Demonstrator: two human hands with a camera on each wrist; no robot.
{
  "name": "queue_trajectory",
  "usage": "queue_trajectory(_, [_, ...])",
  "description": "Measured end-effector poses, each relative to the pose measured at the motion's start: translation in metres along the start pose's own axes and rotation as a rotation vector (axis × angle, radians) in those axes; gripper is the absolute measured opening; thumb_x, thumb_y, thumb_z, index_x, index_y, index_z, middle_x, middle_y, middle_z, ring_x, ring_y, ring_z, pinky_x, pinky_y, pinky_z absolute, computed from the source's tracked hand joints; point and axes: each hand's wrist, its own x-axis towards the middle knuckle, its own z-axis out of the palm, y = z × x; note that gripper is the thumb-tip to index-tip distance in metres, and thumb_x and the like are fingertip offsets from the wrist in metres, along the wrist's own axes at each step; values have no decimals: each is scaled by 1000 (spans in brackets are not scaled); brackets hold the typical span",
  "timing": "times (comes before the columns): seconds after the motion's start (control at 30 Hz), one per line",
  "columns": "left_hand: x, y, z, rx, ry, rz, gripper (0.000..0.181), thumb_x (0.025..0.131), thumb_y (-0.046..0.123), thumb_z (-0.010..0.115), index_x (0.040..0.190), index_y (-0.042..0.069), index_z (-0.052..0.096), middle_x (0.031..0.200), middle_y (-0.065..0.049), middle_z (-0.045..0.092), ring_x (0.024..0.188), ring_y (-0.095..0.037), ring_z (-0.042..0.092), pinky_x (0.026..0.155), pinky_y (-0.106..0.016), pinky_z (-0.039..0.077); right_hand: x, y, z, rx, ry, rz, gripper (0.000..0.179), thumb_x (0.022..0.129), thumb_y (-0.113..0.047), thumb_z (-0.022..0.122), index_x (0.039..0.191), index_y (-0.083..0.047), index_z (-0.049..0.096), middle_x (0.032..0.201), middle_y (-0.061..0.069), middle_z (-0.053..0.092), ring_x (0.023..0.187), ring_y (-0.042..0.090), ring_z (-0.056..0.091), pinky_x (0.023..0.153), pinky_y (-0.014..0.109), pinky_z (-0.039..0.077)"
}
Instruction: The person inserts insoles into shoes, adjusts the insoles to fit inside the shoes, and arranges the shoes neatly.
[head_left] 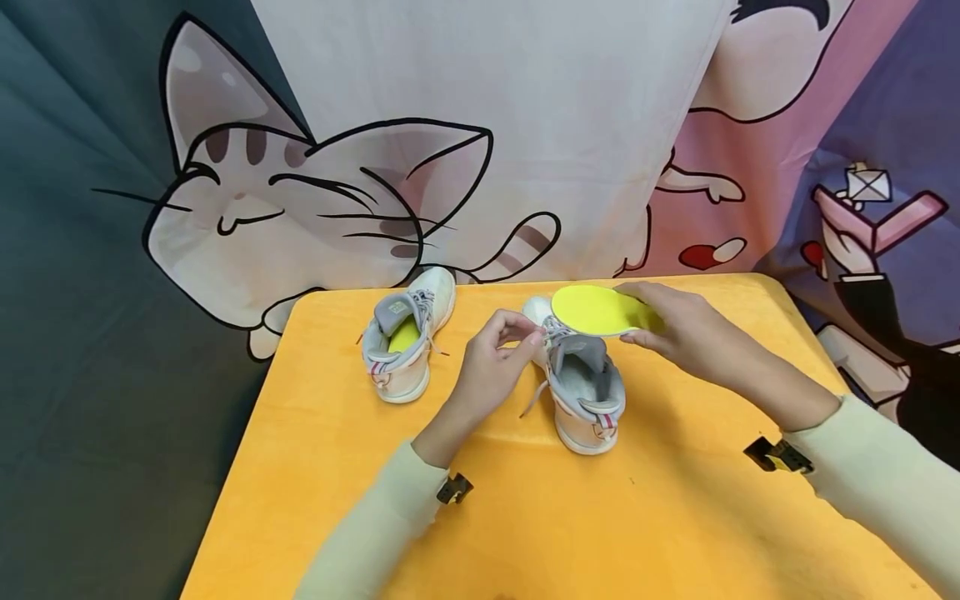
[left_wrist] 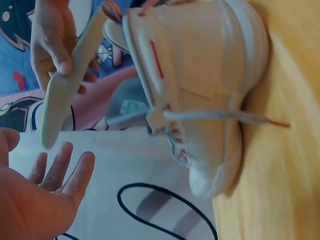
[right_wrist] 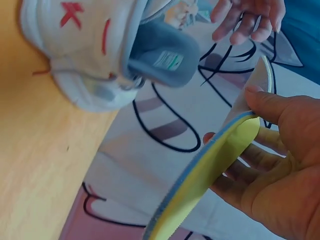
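Note:
My right hand (head_left: 678, 329) pinches a yellow insole (head_left: 592, 309) between thumb and fingers, above the front of the right-hand shoe (head_left: 583, 417). Seen from the right wrist, the insole (right_wrist: 205, 175) has a yellow face and a grey side, and bends near the thumb. That shoe, white and grey with its tongue up, stands on the table, its heel toward me. Beside it my left hand (head_left: 491, 362) hovers with fingers loosely bent. In the left wrist view, the left hand (left_wrist: 45, 195) holds nothing and is apart from both insole and shoe (left_wrist: 200, 85).
A matching shoe (head_left: 405, 342) stands to the left, with a yellow insole (head_left: 403, 335) visible inside. Both shoes rest on a yellow-orange table (head_left: 480, 517). Behind the table's far edge hangs a cloth printed with a cartoon cat (head_left: 300, 200).

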Motion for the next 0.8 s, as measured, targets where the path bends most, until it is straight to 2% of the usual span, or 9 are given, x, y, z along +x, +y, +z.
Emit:
queue_trajectory(0.2, [-2,-7,-15,124,-21,40,28,103,28,64,127,14,61,124,0,70,124,-15,64,104,-39,55,-5,13,-8,-65,14,-36,48,91,-13,80,133,-3,61,121,16,71,99,30,68,85,53,57])
queue_trajectory(0.37, [-2,-10,-27,278,-58,57,32,103,28,64,131,13,60,132,-6,66,131,-20,60,110,-44,51,-8,21,-12,-109,3,-23,41,90,-11,81,128,-7,65,114,10,73,93,24,67,81,49,57])
queue_trajectory(0.43, [-2,-12,-30,360,-86,54,36,103,29,64,134,12,58,136,-8,65,133,-22,58,112,-44,49,-9,24,-14,-124,0,-27,40,89,-12,81,126,-9,65,113,9,73,92,24,68,80,49,57])
queue_trajectory(0.53, [0,-19,-33,538,-142,76,45,103,34,63,140,11,55,142,-9,60,137,-24,54,115,-44,46,-10,28,-14,-139,-8,-44,39,88,-12,82,124,-10,66,113,9,74,90,23,69,78,49,58])
queue_trajectory(0.6, [1,-26,-35,675,-192,125,51,103,37,63,144,10,53,145,-8,58,139,-25,52,116,-43,44,-10,31,-13,-144,-18,-60,38,88,-12,82,123,-9,67,113,10,74,89,23,70,75,49,59])
queue_trajectory(0.67, [2,-35,-38,802,-240,203,54,103,39,62,146,8,51,147,-10,56,141,-26,50,117,-42,43,-11,32,-12,-151,-24,-83,38,88,-11,81,123,-9,68,112,11,75,88,23,70,74,48,59])
queue_trajectory(0.8, [6,-49,-42,956,-318,346,56,102,39,63,145,4,52,146,-14,56,141,-29,50,118,-41,42,-14,35,-11,-163,-34,-120,36,88,-11,81,121,-10,69,108,7,76,85,19,70,72,45,59])
